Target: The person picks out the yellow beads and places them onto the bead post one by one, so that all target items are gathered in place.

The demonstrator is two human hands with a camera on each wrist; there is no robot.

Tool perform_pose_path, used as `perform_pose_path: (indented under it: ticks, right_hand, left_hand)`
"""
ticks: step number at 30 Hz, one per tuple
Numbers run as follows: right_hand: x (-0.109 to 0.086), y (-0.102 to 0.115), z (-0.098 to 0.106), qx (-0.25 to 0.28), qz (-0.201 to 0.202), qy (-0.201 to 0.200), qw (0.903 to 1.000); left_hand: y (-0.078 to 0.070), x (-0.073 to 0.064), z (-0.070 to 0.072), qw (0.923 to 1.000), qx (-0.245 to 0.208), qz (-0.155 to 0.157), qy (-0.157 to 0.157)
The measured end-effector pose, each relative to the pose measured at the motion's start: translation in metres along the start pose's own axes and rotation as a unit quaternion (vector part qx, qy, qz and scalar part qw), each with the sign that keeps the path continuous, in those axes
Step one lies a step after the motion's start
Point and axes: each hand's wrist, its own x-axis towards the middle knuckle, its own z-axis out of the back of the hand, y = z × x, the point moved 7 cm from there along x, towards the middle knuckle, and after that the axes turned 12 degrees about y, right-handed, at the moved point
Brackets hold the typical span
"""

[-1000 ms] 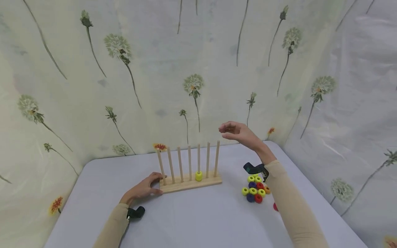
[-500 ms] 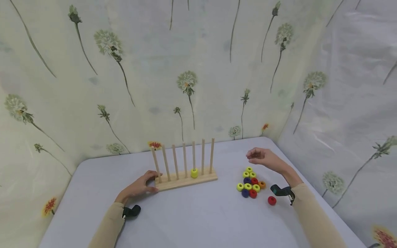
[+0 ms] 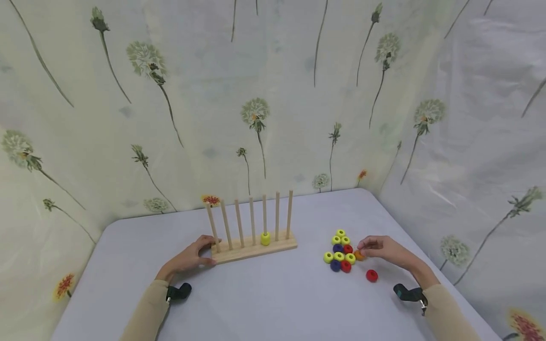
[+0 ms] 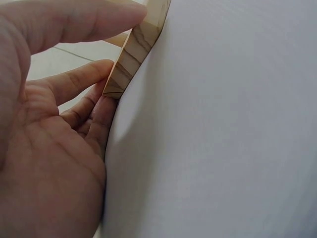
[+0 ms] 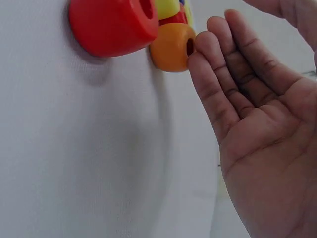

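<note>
My left hand (image 3: 187, 258) grips the left end of a wooden peg rack (image 3: 256, 251), thumb on the front edge and fingers behind; the base's grained end (image 4: 131, 59) shows between them in the left wrist view. Seven-like upright pegs are several in a row, and a yellow bead (image 3: 265, 238) sits low on one right of the middle. My right hand (image 3: 390, 251) is just over an orange bead (image 3: 359, 256) at the right of a bead cluster. In the right wrist view its fingers extend beside the orange bead (image 5: 172, 47), with the thumb held apart.
Several yellow beads (image 3: 339, 256), blue beads (image 3: 335, 265) and red beads (image 3: 346, 266) lie close together on the white table (image 3: 273, 303). A lone red bead (image 3: 372, 275) lies nearer the front. A flower-patterned curtain (image 3: 204, 118) hangs behind the table.
My right hand has moved from above the rack's right end, rightward and down to the orange bead. My left hand keeps its hold on the rack. The head view has shifted slightly.
</note>
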Motion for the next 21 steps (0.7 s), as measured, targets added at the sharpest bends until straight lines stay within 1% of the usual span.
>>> perform_pose_path:
  ticks: [3, 9, 13, 16, 21]
  right_hand:
    - [-0.005, 0.000, 0.000, 0.002, -0.009, -0.009, 0.9999]
    - [-0.005, 0.001, -0.012, -0.001, -0.018, 0.020, 0.9996]
    - [-0.002, 0.002, -0.017, -0.004, -0.018, 0.011, 0.9998]
    - [0.002, 0.002, -0.018, 0.000, -0.013, 0.001, 0.9999]
    - [0.010, 0.001, -0.020, 0.002, 0.006, -0.008, 0.9999]
  left_hand:
    - [0.000, 0.000, 0.000, 1.0000, 0.002, 0.005, 0.001]
    - [0.000, 0.000, 0.001, 0.9999, -0.005, 0.010, 0.001]
    - [0.001, 0.001, 0.001, 0.9999, 0.005, 0.011, 0.001]
    - [0.002, 0.002, 0.001, 0.9999, 0.002, 0.015, -0.001]
    - [0.000, 0.001, 0.000, 0.9999, -0.002, 0.010, -0.001]
